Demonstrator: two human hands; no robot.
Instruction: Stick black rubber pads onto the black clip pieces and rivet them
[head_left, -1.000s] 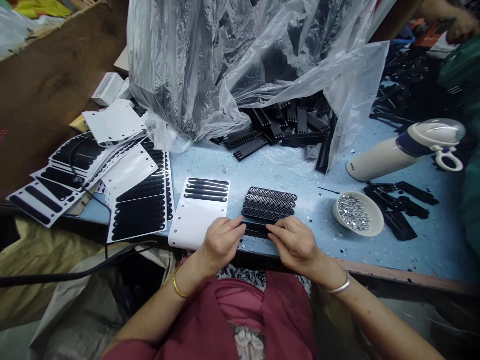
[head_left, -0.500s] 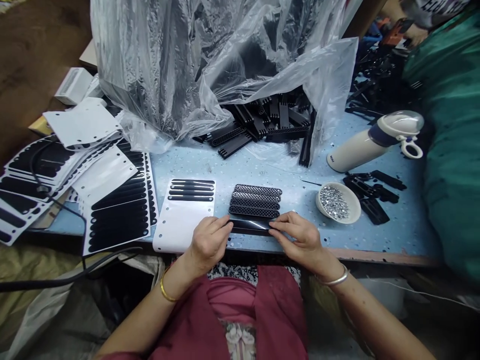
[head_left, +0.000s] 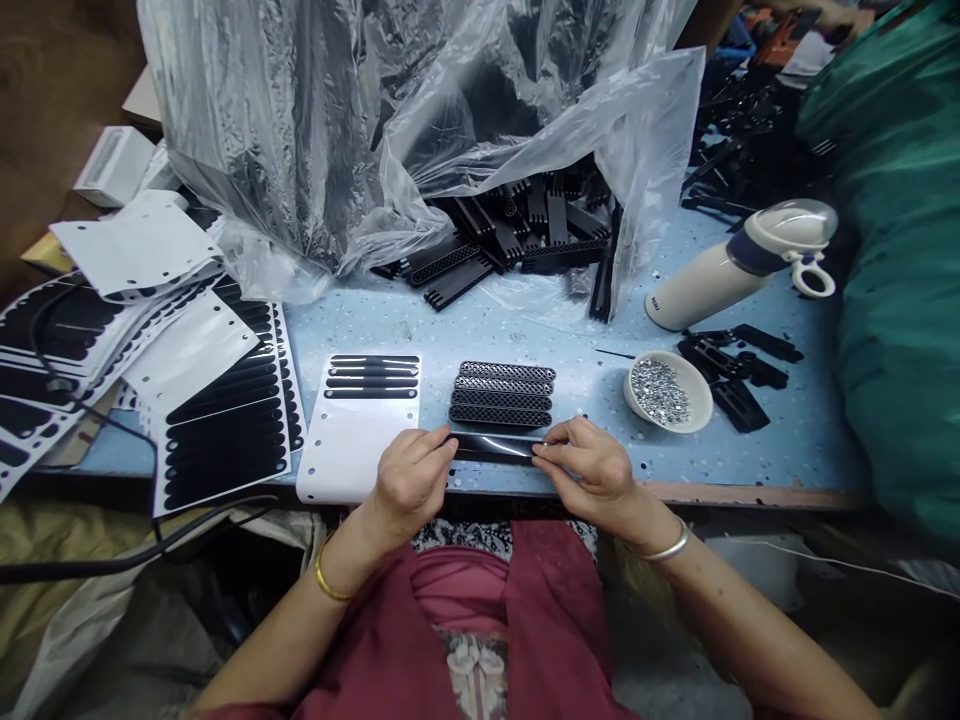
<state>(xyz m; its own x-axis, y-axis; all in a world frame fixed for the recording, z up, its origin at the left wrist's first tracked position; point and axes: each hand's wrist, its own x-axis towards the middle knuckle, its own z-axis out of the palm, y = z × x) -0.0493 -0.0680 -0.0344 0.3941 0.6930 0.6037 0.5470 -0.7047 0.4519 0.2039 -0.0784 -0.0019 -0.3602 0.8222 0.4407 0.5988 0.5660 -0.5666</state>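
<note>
A glossy black strip (head_left: 495, 446) is stretched between my two hands near the table's front edge. My left hand (head_left: 412, 474) pinches its left end and my right hand (head_left: 585, 466) pinches its right end. Just beyond the strip, several black textured bars (head_left: 502, 394) lie side by side in a stack of rows. To the left is a white sheet (head_left: 360, 440) with several black strips at its top, its lower right part close to my left hand. Right of my right hand stands a white bowl (head_left: 702, 404) of small shiny metal pieces.
Clear plastic (head_left: 300, 130) covers the back, with black parts (head_left: 555, 215) spilling out. Sheets of black strips (head_left: 225, 440) pile up at left. A cream bottle (head_left: 705, 285) lies at right near loose black parts (head_left: 739, 405). Green fabric (head_left: 900, 270) borders the right side.
The whole view has shifted slightly, so the table items appear a little further left and up. Both hands keep their pinch on the black strip.
</note>
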